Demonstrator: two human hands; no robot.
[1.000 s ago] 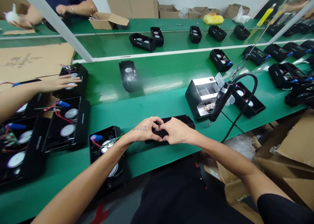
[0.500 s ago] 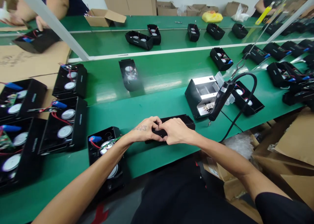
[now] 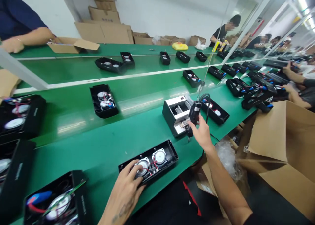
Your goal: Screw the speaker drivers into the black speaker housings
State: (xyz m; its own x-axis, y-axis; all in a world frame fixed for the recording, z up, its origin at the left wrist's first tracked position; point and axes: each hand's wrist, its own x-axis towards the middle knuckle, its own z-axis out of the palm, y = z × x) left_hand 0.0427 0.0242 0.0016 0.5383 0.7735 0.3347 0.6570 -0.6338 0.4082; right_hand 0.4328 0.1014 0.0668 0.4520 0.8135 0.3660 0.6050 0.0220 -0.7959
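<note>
In front of me on the green bench lies a long black speaker box, open side up. Two round silver speakers and red wires show inside. My left hand grips its left end, fingers over the near wall and on the left speaker, thumb outside. To the right, my right hand is closed around a black electric screwdriver, which hangs upright from a cord with its bit pointing down. Just left of the screwdriver stands a black-and-silver screw feeder.
More open speaker boxes stand at left, one with a blue part and green board. Another box sits on the green belt, and one lies behind the screwdriver. Cardboard cartons fill the right floor. Co-workers sit along the line.
The box before me now shows its open side with the speakers. My right hand has left it and taken hold of the screwdriver. My view has swung right.
</note>
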